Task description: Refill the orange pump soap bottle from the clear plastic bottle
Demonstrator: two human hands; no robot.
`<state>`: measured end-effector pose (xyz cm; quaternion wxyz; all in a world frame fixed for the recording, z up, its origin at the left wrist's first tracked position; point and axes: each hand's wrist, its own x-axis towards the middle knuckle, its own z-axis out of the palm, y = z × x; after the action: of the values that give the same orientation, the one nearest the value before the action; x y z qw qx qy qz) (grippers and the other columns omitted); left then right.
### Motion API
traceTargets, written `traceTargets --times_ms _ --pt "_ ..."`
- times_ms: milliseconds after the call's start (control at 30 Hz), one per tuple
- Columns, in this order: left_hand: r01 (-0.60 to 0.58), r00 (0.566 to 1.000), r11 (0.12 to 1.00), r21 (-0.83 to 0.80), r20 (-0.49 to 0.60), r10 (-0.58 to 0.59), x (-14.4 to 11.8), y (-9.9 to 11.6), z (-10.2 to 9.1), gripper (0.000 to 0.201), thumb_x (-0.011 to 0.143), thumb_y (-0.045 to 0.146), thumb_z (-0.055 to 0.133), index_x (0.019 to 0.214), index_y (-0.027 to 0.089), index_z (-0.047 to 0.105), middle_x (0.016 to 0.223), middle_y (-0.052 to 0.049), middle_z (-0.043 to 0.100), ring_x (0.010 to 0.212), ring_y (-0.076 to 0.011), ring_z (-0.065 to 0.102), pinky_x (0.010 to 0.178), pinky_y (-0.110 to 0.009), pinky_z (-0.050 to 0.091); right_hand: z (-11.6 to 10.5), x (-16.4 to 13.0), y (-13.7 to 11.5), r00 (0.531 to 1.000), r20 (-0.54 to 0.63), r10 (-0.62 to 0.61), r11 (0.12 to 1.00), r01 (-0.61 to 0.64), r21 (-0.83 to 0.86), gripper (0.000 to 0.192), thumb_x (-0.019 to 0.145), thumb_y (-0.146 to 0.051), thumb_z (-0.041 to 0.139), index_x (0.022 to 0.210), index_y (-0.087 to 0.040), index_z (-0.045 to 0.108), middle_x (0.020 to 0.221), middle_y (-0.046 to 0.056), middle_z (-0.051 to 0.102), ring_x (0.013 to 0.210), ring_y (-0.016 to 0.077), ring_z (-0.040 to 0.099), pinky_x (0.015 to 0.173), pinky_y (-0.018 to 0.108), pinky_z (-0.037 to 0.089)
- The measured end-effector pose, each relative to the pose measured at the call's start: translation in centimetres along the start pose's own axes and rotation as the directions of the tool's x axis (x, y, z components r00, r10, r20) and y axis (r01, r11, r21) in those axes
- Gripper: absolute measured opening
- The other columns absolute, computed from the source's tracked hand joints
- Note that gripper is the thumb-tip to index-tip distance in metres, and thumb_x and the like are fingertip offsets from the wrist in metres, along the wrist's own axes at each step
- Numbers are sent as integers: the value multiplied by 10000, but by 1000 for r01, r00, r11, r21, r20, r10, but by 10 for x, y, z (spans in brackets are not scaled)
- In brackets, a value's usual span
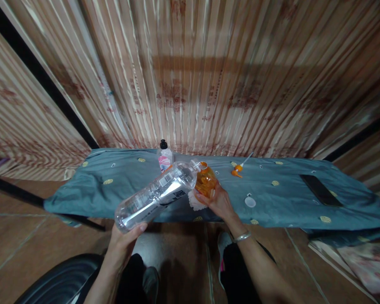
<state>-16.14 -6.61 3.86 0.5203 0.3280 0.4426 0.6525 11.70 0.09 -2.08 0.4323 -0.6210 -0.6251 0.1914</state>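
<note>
My left hand [126,238] is closed around the lower end of a large clear plastic bottle [158,192] with a silver label. The bottle is tilted, its mouth up and to the right, against or just over the opening of an orange see-through bottle [205,179]. My right hand [220,200] grips that orange bottle, which has no top on. Whether liquid runs between them I cannot tell. Below the orange bottle a white scalloped cloth or paper [196,202] shows in part. An orange pump top [238,169] with a clear tube lies to the right.
A clear bottle with a black cap and pink label [165,158] stands behind the large bottle. On the green cloth-covered table [281,198] lie a small white round lid [250,202] and a dark phone [320,190]. A pleated curtain [193,76] hangs behind.
</note>
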Motion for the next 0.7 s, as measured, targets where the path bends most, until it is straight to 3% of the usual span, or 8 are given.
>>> traceTargets --times_ms 267,433,700 --pt "-31 999 998 -48 -14 30 1 0 -1 848 485 152 905 1286 213 632 1154 -113 753 1102 -355 695 930 -410 578 1 -2 0 999 39 1 1000 -1 1 726 793 -472 717 1407 -207 436 1287 134 683 1186 317 665 1001 494 540" --pt "-89 996 996 -8 21 90 4 -1 -6 736 499 161 893 1200 220 674 1140 -87 741 1038 -286 702 890 -333 579 2 -3 1 1000 20 -18 1000 18 -2 720 791 -469 715 1395 -177 451 1259 153 699 1159 329 680 982 489 549" --pt "-99 994 995 30 46 98 11 -8 -16 701 507 198 897 1165 256 664 1116 -33 716 1007 -227 684 897 -338 573 6 0 0 998 -56 -18 1000 19 15 688 780 -460 725 1367 -197 484 1238 121 715 1122 316 699 955 496 569"
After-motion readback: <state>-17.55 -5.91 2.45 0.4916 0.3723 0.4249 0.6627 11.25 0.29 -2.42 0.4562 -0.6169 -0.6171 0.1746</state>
